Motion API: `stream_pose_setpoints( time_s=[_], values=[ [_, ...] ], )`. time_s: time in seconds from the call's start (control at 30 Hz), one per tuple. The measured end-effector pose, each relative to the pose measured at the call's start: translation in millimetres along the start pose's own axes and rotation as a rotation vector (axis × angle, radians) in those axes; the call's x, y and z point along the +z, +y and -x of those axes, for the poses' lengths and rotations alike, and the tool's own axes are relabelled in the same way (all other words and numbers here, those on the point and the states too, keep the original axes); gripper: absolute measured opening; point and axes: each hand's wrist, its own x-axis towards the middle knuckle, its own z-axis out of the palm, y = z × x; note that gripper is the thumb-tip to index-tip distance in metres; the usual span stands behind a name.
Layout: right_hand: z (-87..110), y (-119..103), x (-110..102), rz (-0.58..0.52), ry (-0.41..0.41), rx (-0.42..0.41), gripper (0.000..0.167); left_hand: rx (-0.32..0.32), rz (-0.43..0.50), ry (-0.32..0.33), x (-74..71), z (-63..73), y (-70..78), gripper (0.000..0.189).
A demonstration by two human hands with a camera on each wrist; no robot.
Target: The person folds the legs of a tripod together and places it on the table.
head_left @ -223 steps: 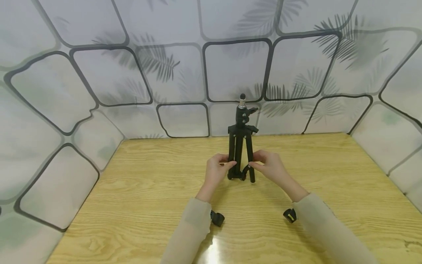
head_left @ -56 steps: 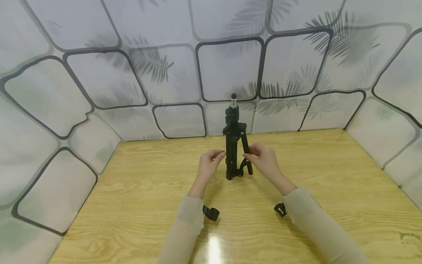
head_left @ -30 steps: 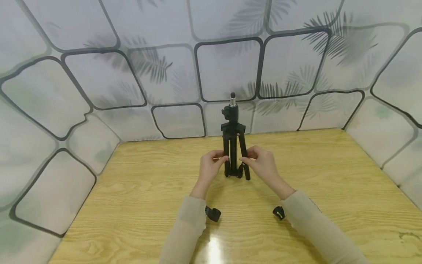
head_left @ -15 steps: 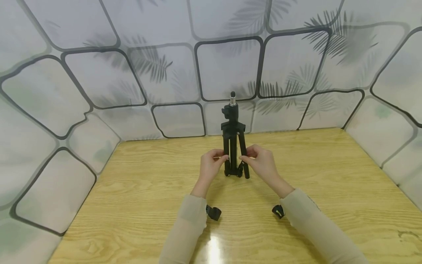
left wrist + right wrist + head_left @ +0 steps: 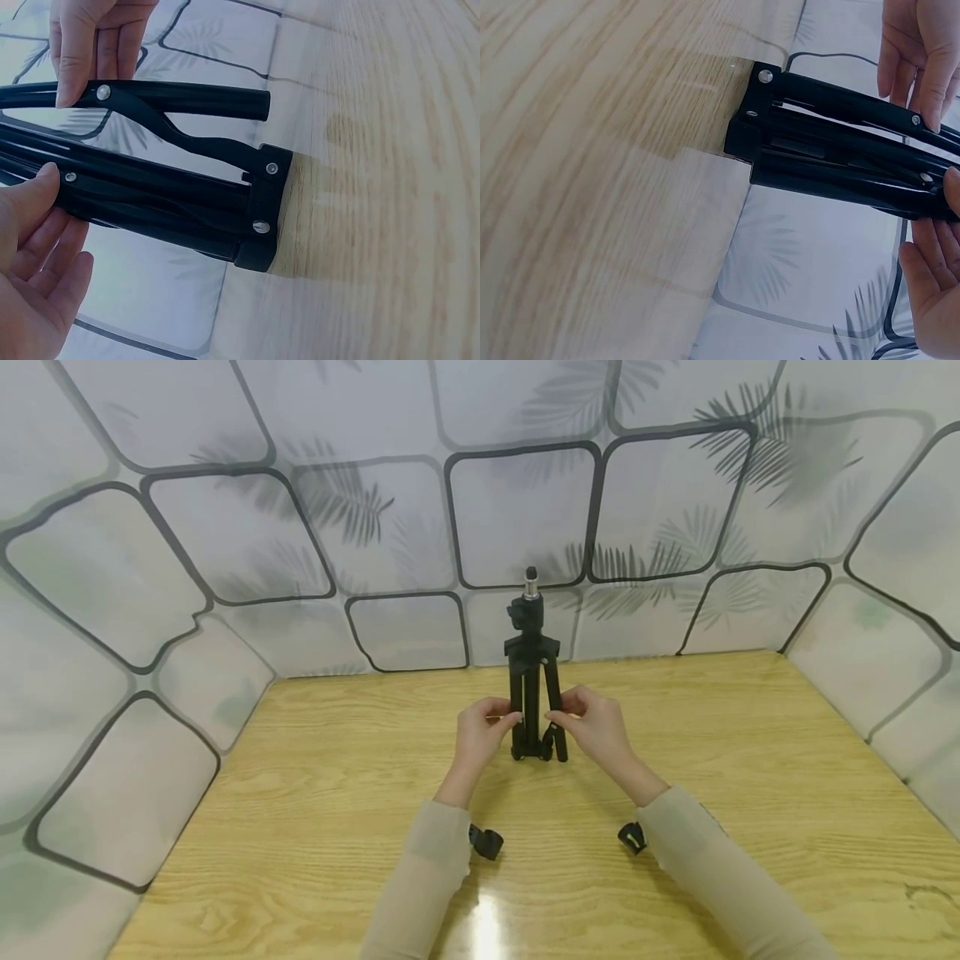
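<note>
A black tripod stand [image 5: 532,693] with a silver tip stands upright on the wooden table, near the back wall. Its right leg [image 5: 217,100] leans slightly out from the centre tube, joined by a curved brace [image 5: 187,139] to the bottom bracket [image 5: 264,214]. My left hand [image 5: 480,735] pinches the left leg between thumb and fingers, the thumb beside a rivet [image 5: 70,177]. On the other side, my right hand [image 5: 600,731] pinches the right leg partway down. A knob [image 5: 516,612] sticks out to the left near the top of the stand.
The wooden table [image 5: 337,827] reaches back to a patterned fabric wall [image 5: 405,527], with more fabric at both sides. Black wrist-camera mounts [image 5: 487,843] jut from the sleeves.
The stand has been turned, so its knob points left instead of right. My left hand, off the leg about two seconds ago, pinches it again. The last second shows hardly any movement.
</note>
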Motion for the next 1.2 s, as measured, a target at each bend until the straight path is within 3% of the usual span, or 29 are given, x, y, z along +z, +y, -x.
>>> stream_pose_setpoints(
  time_s=[1.2],
  values=[
    [-6.2,-1.4,7.0,-0.067,-0.016,0.035,0.02,-0.004,-0.016,0.024,3.4,0.8,-1.7,0.021]
  ],
)
